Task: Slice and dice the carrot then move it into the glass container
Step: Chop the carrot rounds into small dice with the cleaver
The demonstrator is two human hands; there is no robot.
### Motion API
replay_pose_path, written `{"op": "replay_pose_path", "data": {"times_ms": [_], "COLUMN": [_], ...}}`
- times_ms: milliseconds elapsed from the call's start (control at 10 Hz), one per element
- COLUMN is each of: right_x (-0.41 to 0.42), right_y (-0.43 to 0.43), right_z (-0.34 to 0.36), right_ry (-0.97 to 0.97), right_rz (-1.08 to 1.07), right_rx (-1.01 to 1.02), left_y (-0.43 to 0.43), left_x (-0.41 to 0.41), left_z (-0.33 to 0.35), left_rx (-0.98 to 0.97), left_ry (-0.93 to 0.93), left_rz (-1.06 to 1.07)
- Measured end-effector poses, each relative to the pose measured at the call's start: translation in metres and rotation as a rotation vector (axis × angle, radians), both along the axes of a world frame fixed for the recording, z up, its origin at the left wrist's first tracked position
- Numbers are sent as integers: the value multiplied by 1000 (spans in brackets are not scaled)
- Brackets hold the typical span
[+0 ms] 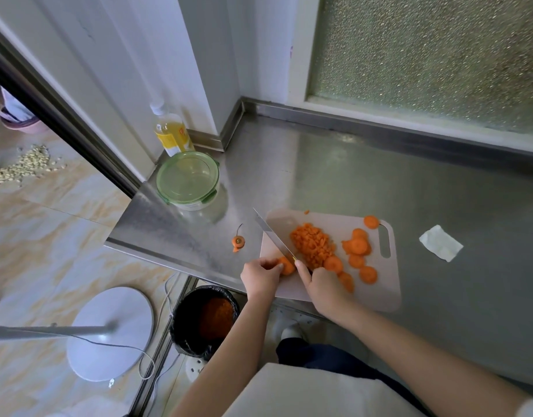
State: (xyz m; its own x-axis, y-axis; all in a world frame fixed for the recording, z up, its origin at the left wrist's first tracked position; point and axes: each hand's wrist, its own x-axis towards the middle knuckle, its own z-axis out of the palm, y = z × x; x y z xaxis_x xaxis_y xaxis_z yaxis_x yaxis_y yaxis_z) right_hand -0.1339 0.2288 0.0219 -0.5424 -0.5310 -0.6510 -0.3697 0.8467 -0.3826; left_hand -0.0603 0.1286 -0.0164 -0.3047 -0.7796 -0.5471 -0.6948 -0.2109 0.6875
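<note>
A pale cutting board [376,293] lies on the steel counter. A heap of diced carrot [311,243] sits in its middle, with several round carrot slices [359,246] to the right. My left hand [259,276] pinches a few stacked carrot slices [287,265] at the board's left edge. My right hand [321,284] grips the handle of a knife [272,234], whose blade points away to the upper left beside those slices. The glass container [187,179], closed with a green lid, stands at the counter's far left.
A cut carrot top [238,241] lies on the counter left of the board. A bottle of yellow liquid [171,130] stands behind the container. A white tissue [440,242] lies to the right. Below the counter's edge sits a black-lined bin [205,320] with carrot scraps.
</note>
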Motion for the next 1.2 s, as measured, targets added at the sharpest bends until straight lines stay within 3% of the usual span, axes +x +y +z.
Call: {"op": "replay_pose_path", "data": {"times_ms": [200, 500, 1200], "right_x": [-4, -9, -10], "right_y": [-4, -1, 9], "right_z": [0, -13, -10], "right_ry": [31, 119, 102], "right_rz": [-120, -80, -64], "right_rx": [-85, -206, -184], "left_y": [4, 2, 1], "left_x": [0, 0, 2], "left_z": [0, 3, 2], "left_rx": [-43, -30, -57], "left_ry": [-9, -20, 3], "left_rz": [-26, -43, -50]}}
